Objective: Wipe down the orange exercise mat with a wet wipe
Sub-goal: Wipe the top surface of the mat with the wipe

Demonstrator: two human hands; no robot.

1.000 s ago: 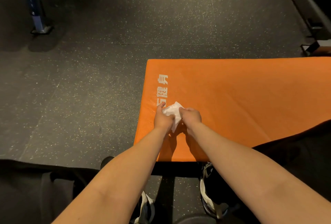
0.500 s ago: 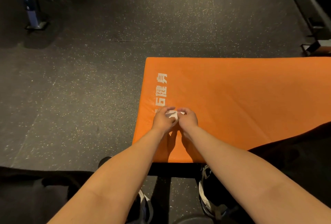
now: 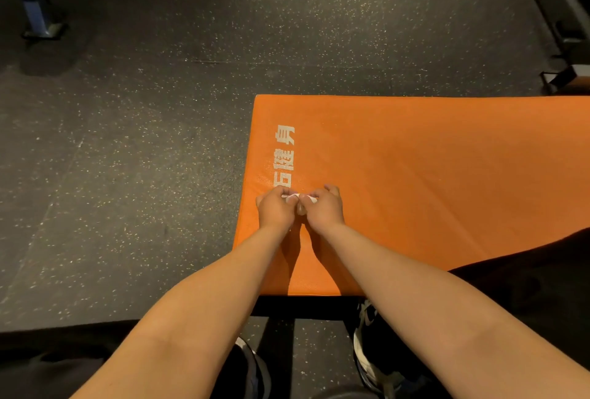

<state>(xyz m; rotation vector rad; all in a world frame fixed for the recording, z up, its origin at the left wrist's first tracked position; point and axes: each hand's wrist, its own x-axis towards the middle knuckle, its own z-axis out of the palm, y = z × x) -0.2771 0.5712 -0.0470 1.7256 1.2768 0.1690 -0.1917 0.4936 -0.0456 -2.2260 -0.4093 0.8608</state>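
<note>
Hands meet: your left hand (image 3: 277, 208) and right hand (image 3: 323, 209) pinch the crumpled white wet wipe (image 3: 298, 197) over the smooth, padded orange exercise mat (image 3: 415, 181), whose long axis runs rightward.

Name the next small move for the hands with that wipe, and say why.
Probably press the wet wipe flat onto the orange exercise mat under one hand and start a stroke to the right. The left hand and right hand both pinch it, bunched small between them, beside the white lettering at the mat's left end, so little of it can meet the surface.
</note>
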